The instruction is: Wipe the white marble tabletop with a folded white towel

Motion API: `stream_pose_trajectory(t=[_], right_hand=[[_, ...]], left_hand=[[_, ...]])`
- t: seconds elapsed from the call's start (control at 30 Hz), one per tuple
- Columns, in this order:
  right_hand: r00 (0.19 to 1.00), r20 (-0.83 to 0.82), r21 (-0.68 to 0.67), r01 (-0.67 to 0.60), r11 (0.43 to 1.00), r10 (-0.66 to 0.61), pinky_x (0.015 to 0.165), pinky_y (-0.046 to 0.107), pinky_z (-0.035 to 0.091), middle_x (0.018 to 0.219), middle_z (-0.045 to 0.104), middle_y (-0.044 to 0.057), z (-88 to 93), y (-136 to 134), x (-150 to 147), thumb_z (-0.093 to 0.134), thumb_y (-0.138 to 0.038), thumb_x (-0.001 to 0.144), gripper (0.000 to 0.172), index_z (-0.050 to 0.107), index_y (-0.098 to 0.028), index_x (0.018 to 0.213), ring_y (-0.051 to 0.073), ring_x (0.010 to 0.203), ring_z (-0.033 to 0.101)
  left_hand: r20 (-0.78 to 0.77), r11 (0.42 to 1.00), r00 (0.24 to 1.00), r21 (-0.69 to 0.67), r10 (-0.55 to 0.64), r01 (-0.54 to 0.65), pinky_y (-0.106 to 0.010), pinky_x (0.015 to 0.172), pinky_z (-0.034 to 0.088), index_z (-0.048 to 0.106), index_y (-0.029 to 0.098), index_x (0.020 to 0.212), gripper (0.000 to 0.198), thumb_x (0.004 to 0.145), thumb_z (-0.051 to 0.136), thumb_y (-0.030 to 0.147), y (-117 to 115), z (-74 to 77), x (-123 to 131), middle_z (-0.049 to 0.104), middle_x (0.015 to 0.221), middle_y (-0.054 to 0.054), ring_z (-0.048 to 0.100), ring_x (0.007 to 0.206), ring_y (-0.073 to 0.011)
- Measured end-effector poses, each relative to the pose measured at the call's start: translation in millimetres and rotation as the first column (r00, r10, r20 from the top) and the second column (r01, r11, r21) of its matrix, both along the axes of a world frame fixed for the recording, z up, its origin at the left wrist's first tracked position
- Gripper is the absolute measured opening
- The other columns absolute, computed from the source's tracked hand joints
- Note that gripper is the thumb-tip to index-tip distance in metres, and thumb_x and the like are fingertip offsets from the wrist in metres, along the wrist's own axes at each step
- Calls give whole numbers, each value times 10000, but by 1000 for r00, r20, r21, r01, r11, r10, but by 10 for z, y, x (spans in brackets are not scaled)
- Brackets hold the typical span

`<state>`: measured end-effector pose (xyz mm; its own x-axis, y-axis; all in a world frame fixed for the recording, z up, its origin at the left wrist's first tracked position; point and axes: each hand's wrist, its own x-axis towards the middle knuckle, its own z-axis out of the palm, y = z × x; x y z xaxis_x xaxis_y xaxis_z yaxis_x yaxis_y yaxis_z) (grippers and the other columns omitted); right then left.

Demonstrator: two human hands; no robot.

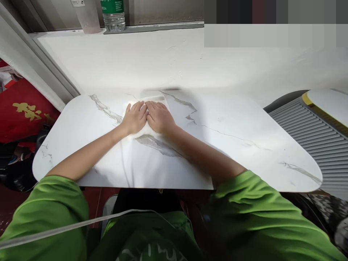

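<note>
A flat white piece, which looks like a folded cloth (147, 131), lies on the white marble-patterned table (231, 119). My left hand (135, 118) rests palm down on its left part, fingers stretched out. Palm down on its right part is my right hand (160, 116), also with fingers extended. The two hands touch or nearly touch at the thumbs and index fingers. Neither hand grips anything that I can see. Much of the white piece is hidden under the hands, so its exact kind is unclear.
Behind the table rises a white wall (136, 61) with a ledge holding a green-labelled water bottle (114, 16) and a cloudy plastic bottle (87, 18). A red bag (24, 112) is at the left. A grey ribbed object (304, 127) borders the table's right side. A white cord (81, 225) crosses my front.
</note>
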<state>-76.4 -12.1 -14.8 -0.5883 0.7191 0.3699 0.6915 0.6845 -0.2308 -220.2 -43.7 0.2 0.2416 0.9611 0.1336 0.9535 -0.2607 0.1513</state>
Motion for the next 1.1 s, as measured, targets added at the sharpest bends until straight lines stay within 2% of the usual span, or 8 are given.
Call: stream_pose_trajectory(t=[0.27, 0.37, 0.47, 0.57, 0.67, 0.8, 0.93, 1.1], right_hand=[[992, -60, 55, -109, 992, 113, 1169, 504, 286, 1415, 547, 213, -29, -1125, -100, 328, -196, 893, 540, 501, 7, 1363, 307, 1350, 459], [980, -83, 63, -176, 982, 181, 1162, 519, 300, 1404, 552, 220, -5, -1281, -122, 349, -193, 875, 544, 513, 15, 1349, 319, 1346, 458], [943, -128, 46, -303, 952, 307, 1143, 502, 334, 1368, 578, 215, 12, -1158, -163, 378, -180, 839, 539, 534, 5, 1321, 302, 1306, 495], [900, -164, 17, -406, 914, 403, 1110, 509, 363, 1340, 602, 176, 9, -804, -263, 396, -171, 814, 526, 543, -70, 1309, 281, 1244, 538], [909, -140, -13, -399, 917, 393, 1092, 496, 366, 1307, 615, 185, -1, -359, -422, 393, -171, 813, 506, 545, -64, 1283, 292, 1201, 548], [958, -85, -47, -278, 959, 273, 1083, 450, 356, 1282, 620, 199, 2, 180, -651, 364, -163, 833, 468, 556, -47, 1243, 299, 1197, 537], [991, -72, -54, -117, 992, 113, 1084, 449, 340, 1297, 616, 194, 9, 541, -826, 334, -138, 857, 464, 540, -61, 1265, 296, 1215, 528], [994, -56, -56, 95, 994, -98, 1158, 535, 203, 1388, 567, 177, -13, 707, -923, 298, -153, 904, 502, 501, -71, 1356, 307, 1340, 435]], left_hand=[[-28, 993, 999, 121, -15, 19, -532, 1204, 202, 453, 98, 1387, 452, 1005, 276, 262, -1222, -21, -159, 443, 1510, -181, 356, 1439, -301], [-29, 986, 1000, 164, -4, 9, -520, 1217, 184, 460, 92, 1373, 455, 995, 273, 263, -1445, -65, -199, 473, 1481, -186, 361, 1439, -299], [-29, 982, 999, 190, 18, -12, -542, 1214, 180, 426, 85, 1394, 474, 987, 265, 268, -1457, -106, -233, 464, 1486, -195, 332, 1454, -312], [-37, 984, 996, 165, 79, -72, -574, 1191, 201, 401, 49, 1406, 500, 973, 292, 275, -1235, -106, -289, 427, 1505, -231, 305, 1462, -349], [-49, 989, 992, 92, 117, -112, -564, 1188, 203, 391, 21, 1421, 521, 967, 299, 260, -818, -60, -399, 395, 1524, -245, 315, 1457, -351], [-60, 997, 995, 10, 76, -76, -530, 1203, 181, 365, 11, 1456, 546, 957, 292, 221, -132, 8, -605, 355, 1556, -228, 301, 1466, -321], [-24, 999, 999, -20, 25, -25, -489, 1217, 170, 369, 68, 1473, 540, 956, 290, 199, 458, 31, -777, 368, 1560, -180, 308, 1466, -273], [-19, 997, 999, -70, -31, 30, -494, 1222, 149, 338, 134, 1504, 541, 974, 258, 210, 819, 50, -857, 316, 1600, -132, 267, 1489, -249]])
